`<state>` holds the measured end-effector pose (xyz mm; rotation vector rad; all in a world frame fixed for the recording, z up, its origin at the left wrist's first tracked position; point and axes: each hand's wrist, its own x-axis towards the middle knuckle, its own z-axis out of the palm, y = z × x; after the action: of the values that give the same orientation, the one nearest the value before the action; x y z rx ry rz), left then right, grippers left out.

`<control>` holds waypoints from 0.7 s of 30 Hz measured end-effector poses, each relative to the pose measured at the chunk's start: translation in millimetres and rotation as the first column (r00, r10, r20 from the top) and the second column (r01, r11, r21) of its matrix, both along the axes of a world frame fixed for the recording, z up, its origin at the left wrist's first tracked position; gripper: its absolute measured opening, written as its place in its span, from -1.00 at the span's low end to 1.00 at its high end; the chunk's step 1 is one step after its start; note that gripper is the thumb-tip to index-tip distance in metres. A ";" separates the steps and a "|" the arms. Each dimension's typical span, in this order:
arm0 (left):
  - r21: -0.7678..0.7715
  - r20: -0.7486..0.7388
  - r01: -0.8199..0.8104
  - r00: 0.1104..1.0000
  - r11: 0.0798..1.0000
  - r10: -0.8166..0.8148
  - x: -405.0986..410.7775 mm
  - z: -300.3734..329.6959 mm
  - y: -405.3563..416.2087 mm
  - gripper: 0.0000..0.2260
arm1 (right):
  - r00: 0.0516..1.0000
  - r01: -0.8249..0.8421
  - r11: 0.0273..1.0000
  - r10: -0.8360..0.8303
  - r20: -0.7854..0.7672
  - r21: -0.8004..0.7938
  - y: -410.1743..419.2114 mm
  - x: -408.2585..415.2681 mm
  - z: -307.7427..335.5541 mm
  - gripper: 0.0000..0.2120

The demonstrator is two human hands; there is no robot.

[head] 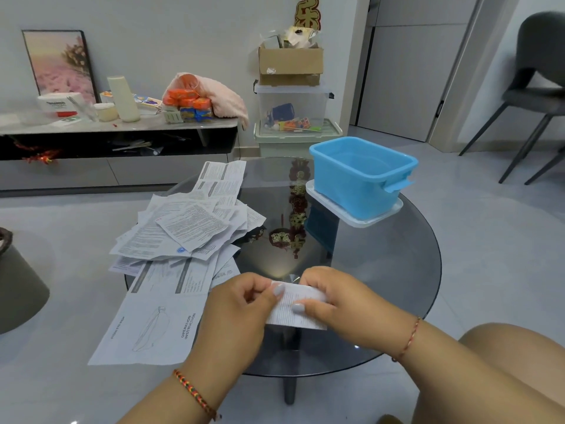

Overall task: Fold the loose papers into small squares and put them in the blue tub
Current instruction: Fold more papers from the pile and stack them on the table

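A loose heap of white printed paper sheets [189, 234] lies on the left part of the round dark glass bench [382, 286], with its left edges hanging past the rim; the lower sheets are mostly buried, and their small print is too fine to read. The large unfolded instruction sheet [153, 325] nearest the person shows a faint line drawing (its heading reads "OPERATION INSTRUCTION").

At the near edge of the bench, the left hand [241, 304] has its fingers curled and its thumb pressed on the left edge of a small folded white paper [295, 304]. The right hand [333, 298] pinches the same paper from the other side, thumb on top, its other fingers hidden beneath. Both hands cover much of the paper, so its full shape cannot be made out.

Well apart, on the far right of the bench, the rectangular blue plastic tub [360, 191] stands upright on a clear white lid [382, 217]. Its floor is only partly visible.
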<state>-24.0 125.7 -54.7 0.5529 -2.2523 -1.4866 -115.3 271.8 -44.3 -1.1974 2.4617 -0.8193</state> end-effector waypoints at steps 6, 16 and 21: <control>-0.071 -0.072 0.083 0.994 0.994 -0.088 -13.2 21.8 1.0 -0.89 | 0.997 0.026 0.996 -0.032 -0.068 -0.086 13.5 -5.6 14.2 -0.81; -0.221 -0.126 0.144 0.976 0.965 -0.175 -73.3 67.8 18.4 -0.87 | 0.935 0.354 0.882 -0.335 0.115 -0.310 39.7 -37.3 52.6 -0.84; -0.024 -0.031 0.111 0.993 0.994 -0.111 -89.9 48.2 15.8 -0.92 | 0.878 0.462 0.825 -0.373 0.300 -0.326 34.8 -50.2 35.0 -0.87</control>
<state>-113.8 141.6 -6.5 0.3996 -2.3052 -1.5096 -165.6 306.6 -9.3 -0.6016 2.4692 -1.5371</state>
